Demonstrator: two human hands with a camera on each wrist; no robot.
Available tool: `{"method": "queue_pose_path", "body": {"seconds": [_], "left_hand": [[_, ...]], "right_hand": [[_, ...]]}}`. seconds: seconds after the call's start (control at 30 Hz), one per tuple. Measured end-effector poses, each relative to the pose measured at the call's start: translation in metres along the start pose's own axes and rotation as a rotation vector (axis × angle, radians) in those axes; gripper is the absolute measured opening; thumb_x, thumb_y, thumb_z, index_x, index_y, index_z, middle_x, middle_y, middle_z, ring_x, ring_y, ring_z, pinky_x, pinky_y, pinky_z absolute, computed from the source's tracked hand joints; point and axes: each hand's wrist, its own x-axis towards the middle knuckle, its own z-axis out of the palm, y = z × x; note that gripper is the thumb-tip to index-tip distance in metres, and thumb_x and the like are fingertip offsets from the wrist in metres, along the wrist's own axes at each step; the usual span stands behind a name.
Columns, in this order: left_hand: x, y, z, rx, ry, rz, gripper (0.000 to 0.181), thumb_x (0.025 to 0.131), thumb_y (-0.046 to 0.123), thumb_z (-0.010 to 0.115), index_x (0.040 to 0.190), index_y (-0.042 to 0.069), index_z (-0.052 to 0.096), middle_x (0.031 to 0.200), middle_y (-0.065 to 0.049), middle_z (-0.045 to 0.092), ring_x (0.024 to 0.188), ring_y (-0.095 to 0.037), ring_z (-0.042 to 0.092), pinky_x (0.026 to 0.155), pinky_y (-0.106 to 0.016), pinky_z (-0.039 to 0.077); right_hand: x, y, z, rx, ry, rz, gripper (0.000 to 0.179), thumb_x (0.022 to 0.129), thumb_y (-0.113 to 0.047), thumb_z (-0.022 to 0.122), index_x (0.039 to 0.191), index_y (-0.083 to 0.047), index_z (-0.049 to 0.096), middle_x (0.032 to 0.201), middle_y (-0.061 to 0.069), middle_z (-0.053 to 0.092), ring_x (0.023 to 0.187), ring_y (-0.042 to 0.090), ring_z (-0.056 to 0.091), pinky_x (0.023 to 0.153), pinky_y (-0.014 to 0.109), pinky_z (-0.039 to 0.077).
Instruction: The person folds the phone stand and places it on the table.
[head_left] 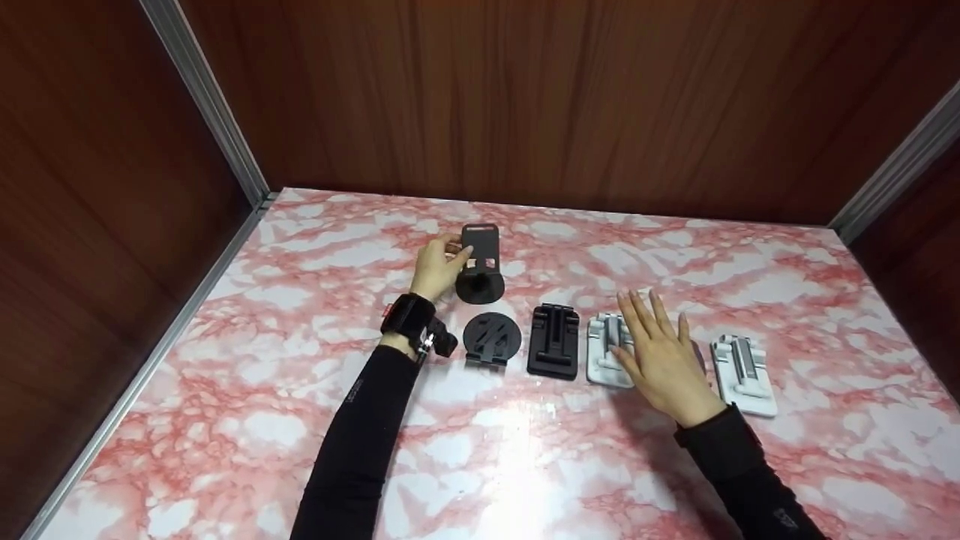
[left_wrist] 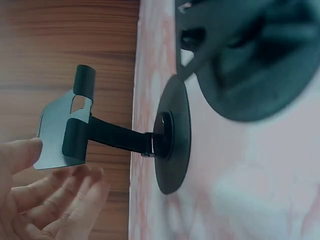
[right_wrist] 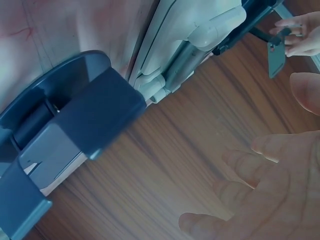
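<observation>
My left hand [head_left: 439, 266] holds the plate of an unfolded black phone stand [head_left: 482, 244] by its left edge, thumb in front and fingers behind. In the left wrist view the stand's round base [left_wrist: 172, 135] shows, joined to the plate by a narrow arm. My right hand [head_left: 660, 364] is over the row of folded stands with its fingers straight and spread, holding nothing. Beneath it, a white folded phone stand [head_left: 600, 356] is partly covered. A dark round stand [right_wrist: 65, 115], mostly hidden by the hand in the head view, shows in the right wrist view.
The row also has a dark round folded stand [head_left: 492, 337], a black rectangular folded stand [head_left: 553, 352] and, at the right end, another white folded stand [head_left: 746, 379]. The red-and-white marbled table [head_left: 262, 427] meets brown wood-grain panels [head_left: 525, 105] at the back and sides.
</observation>
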Motion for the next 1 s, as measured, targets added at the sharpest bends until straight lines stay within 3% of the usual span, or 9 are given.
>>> {"method": "queue_pose_path", "body": {"seconds": [0.13, 0.3, 0.43, 0.67, 1.0], "left_hand": [[0.001, -0.001, 0.001, -0.064, 0.024, -0.022, 0.022, 0.085, 0.011, 0.065, 0.103, -0.002, 0.064, 0.094, -0.018, 0.068, 0.086, -0.023, 0.064, 0.073, -0.025, 0.054], [0.000, 0.000, 0.002, -0.155, 0.016, -0.063, 0.015, 0.081, 0.002, 0.066, 0.095, -0.001, 0.063, 0.084, -0.012, 0.063, 0.071, -0.017, 0.061, 0.058, -0.027, 0.058], [-0.002, 0.002, 0.001, -0.224, 0.033, -0.047, 0.010, 0.081, 0.001, 0.066, 0.091, 0.001, 0.062, 0.076, -0.005, 0.057, 0.062, -0.010, 0.057, 0.053, -0.026, 0.057], [-0.006, 0.020, -0.009, -0.277, 0.030, -0.054, 0.020, 0.083, 0.005, 0.066, 0.102, -0.003, 0.063, 0.078, -0.004, 0.056, 0.061, -0.008, 0.055, 0.055, -0.028, 0.058], [-0.022, 0.056, -0.014, -0.372, -0.065, 0.041, 0.025, 0.083, 0.010, 0.068, 0.105, -0.001, 0.065, 0.081, -0.006, 0.063, 0.065, -0.007, 0.060, 0.063, -0.037, 0.059]], "right_hand": [[0.000, 0.000, 0.001, 0.006, 0.011, -0.010, 0.071, 0.096, -0.034, 0.046, 0.150, -0.019, 0.002, 0.156, 0.012, 0.009, 0.143, 0.037, 0.003, 0.108, 0.069, 0.003], [-0.001, 0.000, 0.002, 0.018, 0.020, -0.020, 0.070, 0.096, -0.034, 0.045, 0.150, -0.018, 0.004, 0.156, 0.013, 0.011, 0.144, 0.035, 0.001, 0.108, 0.069, 0.003], [0.000, 0.000, 0.001, 0.022, 0.021, -0.021, 0.070, 0.096, -0.035, 0.045, 0.150, -0.018, 0.004, 0.156, 0.013, 0.011, 0.144, 0.035, 0.001, 0.109, 0.069, 0.003], [0.000, 0.000, 0.001, 0.008, 0.011, -0.021, 0.070, 0.096, -0.035, 0.045, 0.150, -0.017, 0.003, 0.156, 0.013, 0.010, 0.143, 0.036, 0.003, 0.109, 0.069, 0.004], [0.001, -0.003, 0.001, 0.026, 0.003, -0.022, 0.070, 0.097, -0.037, 0.044, 0.150, -0.019, 0.002, 0.156, 0.013, 0.009, 0.144, 0.035, 0.001, 0.110, 0.067, 0.005]]}}
